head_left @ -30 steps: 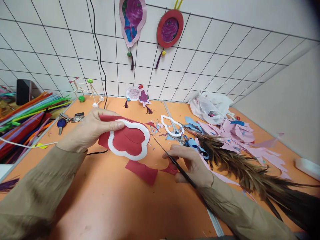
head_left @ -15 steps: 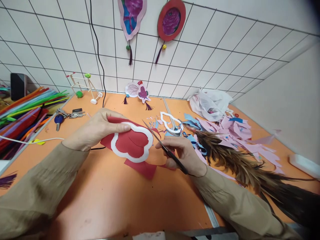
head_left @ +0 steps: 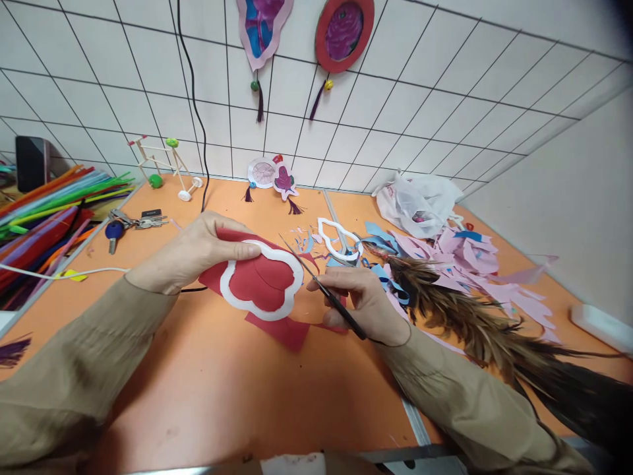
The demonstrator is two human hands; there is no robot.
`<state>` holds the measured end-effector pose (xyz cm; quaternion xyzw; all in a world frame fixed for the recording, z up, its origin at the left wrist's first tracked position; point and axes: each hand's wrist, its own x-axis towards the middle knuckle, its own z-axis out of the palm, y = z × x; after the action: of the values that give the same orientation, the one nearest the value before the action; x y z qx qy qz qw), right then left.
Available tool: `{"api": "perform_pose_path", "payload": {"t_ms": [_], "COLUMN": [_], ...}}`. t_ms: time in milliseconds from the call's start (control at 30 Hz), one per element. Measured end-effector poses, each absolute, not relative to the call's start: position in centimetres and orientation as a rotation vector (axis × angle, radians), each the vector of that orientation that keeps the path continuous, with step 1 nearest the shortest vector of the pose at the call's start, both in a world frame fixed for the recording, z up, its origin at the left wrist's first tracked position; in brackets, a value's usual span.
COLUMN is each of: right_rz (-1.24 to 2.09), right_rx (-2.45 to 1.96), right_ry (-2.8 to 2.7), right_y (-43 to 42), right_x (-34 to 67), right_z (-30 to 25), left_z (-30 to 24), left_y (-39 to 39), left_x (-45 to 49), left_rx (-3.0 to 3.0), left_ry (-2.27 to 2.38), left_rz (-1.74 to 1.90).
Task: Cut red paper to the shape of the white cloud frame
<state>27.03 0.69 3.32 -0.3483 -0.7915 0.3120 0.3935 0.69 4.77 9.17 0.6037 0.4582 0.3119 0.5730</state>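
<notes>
My left hand (head_left: 190, 254) pinches a piece of red paper (head_left: 257, 280) together with a white flower-shaped frame (head_left: 291, 290) that lies on top of it, thumb pressed on the frame's upper rim. My right hand (head_left: 366, 300) grips small black-handled scissors (head_left: 319, 287). Their thin blades point up and left, the tips close to the frame's upper right edge. A loose red paper offcut (head_left: 281, 330) lies on the orange table (head_left: 222, 389) just below the frame.
A second white frame (head_left: 339, 241) lies behind the scissors. Brown feathers (head_left: 475, 316), pink and blue paper scraps (head_left: 469, 260) and a plastic bag (head_left: 418, 204) fill the right side. Pipe cleaners (head_left: 44, 218), keys (head_left: 128, 224) and a white cable (head_left: 64, 270) lie left.
My right hand lifted the scissors from low over the table and brought the blades up to the frame's right edge. The left hand keeps the paper and frame nearly still.
</notes>
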Motion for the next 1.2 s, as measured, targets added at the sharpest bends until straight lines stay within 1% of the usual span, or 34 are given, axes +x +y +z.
{"api": "perform_pose_path", "payload": {"t_ms": [367, 733, 1200], "right_rz": [0.688, 0.419, 0.318], "right_rx": [-0.865, -0.865, -0.815], "right_ry": [-2.040, -2.183, -2.223], "right_y": [0.8, 0.6, 0.6], "right_x": [27.3, 27.5, 27.9], "right_z": [2.8, 3.7, 3.5], "left_z": [9.1, 9.3, 9.5], "left_y": [4.8, 4.8, 4.7], "left_x": [0.7, 0.7, 0.4], "left_rx": [1.405, 1.422, 1.452], "left_ry": [1.087, 1.065, 1.082], "left_rz": [0.732, 0.739, 0.712]}}
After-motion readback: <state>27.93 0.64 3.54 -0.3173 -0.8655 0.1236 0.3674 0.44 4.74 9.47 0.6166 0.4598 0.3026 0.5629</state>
